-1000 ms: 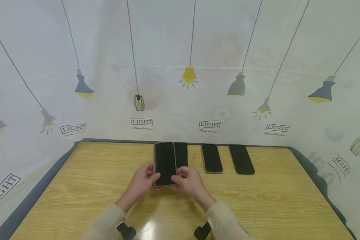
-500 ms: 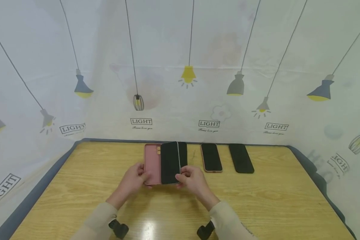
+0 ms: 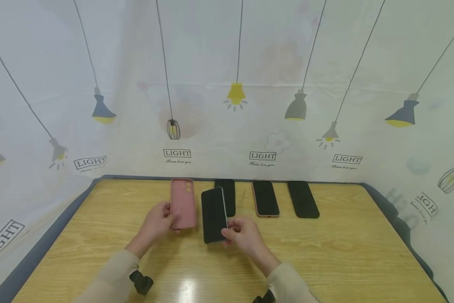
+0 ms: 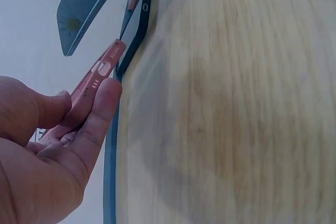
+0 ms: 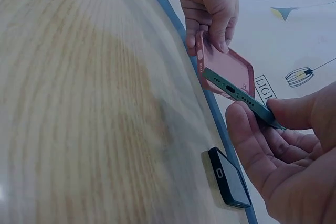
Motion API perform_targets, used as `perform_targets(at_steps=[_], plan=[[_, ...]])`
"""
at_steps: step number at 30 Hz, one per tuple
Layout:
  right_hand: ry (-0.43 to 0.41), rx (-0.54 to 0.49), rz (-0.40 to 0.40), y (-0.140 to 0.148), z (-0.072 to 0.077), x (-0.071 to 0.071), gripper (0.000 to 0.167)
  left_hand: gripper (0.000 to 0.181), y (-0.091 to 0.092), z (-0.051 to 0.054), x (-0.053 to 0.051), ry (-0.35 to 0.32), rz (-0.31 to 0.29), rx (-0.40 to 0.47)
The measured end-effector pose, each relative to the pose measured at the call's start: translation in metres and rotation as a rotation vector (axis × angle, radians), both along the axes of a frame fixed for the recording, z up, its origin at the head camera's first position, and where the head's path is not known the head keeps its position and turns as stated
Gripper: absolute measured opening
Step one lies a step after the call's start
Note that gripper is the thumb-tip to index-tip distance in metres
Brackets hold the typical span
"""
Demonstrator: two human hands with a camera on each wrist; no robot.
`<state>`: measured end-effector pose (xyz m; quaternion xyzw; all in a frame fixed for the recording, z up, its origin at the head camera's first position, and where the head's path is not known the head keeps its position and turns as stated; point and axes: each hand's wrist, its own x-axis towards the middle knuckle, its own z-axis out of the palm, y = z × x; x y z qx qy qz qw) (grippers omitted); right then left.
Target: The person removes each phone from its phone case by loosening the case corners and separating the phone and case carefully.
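My left hand (image 3: pixel 158 221) pinches a pink phone case (image 3: pixel 183 204) by its lower left side, thumb on the inner face. The case holds no phone, and its camera cutout shows at the top. In my right hand (image 3: pixel 243 235) is a bare phone (image 3: pixel 213 215) with a dark screen, gripped at its lower right edge and tilted. The right wrist view shows the phone's bottom edge (image 5: pixel 239 95) with its charging port, between thumb and fingers. Case and phone are apart, both held above the table. Behind the phone lies a black phone-shaped item (image 3: pixel 229 198), partly hidden.
A phone in a pink case (image 3: pixel 266 198) and a black phone-shaped item (image 3: pixel 303 199) lie to the right along the far edge of the wooden table (image 3: pixel 344 252). Behind the table hangs a cloth (image 3: pixel 211 54) printed with lamps.
The phone has come out of the pink case. My left hand has moved left with the case; my right hand has drawn the phone slightly right and nearer.
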<state>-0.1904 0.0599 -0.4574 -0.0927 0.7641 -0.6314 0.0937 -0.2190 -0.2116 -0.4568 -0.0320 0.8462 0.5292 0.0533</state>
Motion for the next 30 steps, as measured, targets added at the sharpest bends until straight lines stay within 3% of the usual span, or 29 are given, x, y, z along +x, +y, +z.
perform_targets(at_steps=[10,30], plan=[[-0.053,-0.012,0.045,-0.007,-0.010,0.011,0.007,0.023,-0.008,0.007,-0.015,0.020,0.002,-0.118],[-0.168,-0.110,0.091,-0.029,-0.024,0.026,0.005,0.023,-0.010,0.015,-0.029,0.004,0.018,-0.177]])
